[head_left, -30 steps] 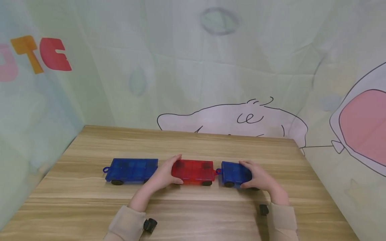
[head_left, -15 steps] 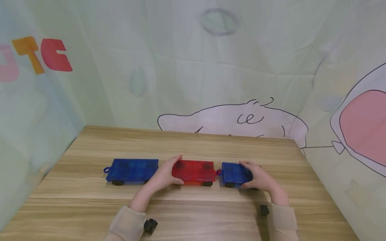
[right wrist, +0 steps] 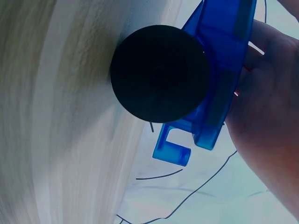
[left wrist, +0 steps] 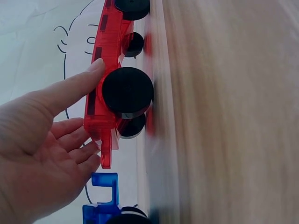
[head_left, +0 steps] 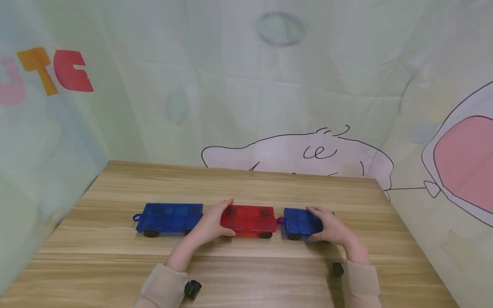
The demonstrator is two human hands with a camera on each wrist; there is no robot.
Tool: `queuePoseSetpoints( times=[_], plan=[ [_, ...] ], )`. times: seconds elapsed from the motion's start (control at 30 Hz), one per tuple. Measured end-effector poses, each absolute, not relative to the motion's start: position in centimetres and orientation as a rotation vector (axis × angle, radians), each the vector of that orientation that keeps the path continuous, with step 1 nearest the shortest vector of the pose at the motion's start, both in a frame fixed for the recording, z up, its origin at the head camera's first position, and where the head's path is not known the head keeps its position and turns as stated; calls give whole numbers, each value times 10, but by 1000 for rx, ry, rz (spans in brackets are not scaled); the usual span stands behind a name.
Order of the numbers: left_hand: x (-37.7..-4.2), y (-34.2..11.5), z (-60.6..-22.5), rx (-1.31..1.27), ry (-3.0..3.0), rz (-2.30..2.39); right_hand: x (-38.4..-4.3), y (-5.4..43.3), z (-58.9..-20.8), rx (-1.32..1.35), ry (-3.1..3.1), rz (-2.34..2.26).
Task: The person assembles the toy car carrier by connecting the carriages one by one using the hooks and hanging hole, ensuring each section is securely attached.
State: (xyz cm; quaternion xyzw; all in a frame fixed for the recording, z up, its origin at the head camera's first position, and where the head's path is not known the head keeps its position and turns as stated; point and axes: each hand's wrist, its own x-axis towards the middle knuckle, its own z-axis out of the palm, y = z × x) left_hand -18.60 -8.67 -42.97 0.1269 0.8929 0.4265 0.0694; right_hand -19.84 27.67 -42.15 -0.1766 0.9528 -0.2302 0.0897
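Note:
In the head view my left hand (head_left: pixel 212 223) holds the left end of a see-through red toy train car (head_left: pixel 250 219), thumb on the near side and fingers on the far side. My right hand (head_left: pixel 329 225) grips the right part of a smaller blue toy train car (head_left: pixel 298 223) the same way, covering that end. Between these cars, the red coupling meets a blue ring (head_left: pixel 281 220), with red showing inside it. A longer blue toy train car (head_left: pixel 169 217) stands left of my left hand. In the left wrist view, its blue hook (left wrist: pixel 106 189) sits apart from the red car's tab (left wrist: pixel 106 151).
The cars stand on black wheels (right wrist: pixel 160 73) in a row across the wooden table (head_left: pixel 254 273). A printed cloth backdrop (head_left: pixel 231 98) rises behind the table and at both sides. A black wrist camera (head_left: pixel 192 289) sits by the left sleeve.
Red shows more clearly inside the blue ring between the red car and the smaller blue car. Both hands keep the same hold, and the whole head view has shifted very slightly.

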Motion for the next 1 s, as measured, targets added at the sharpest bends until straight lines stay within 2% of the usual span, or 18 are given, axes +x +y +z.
queuePoseSetpoints(
  times=[0.37,0.63,1.0],
  plan=[
    [-186,-92,-426,432,2691,1252,-199,275,-419,-594,2866,-670],
    [-192,-122,-418,538,2703,1258,-196,271,-414,-613,2884,-697],
    [-193,-159,-412,410,2737,1222,-195,233,-404,-679,2927,-680]
  ],
)
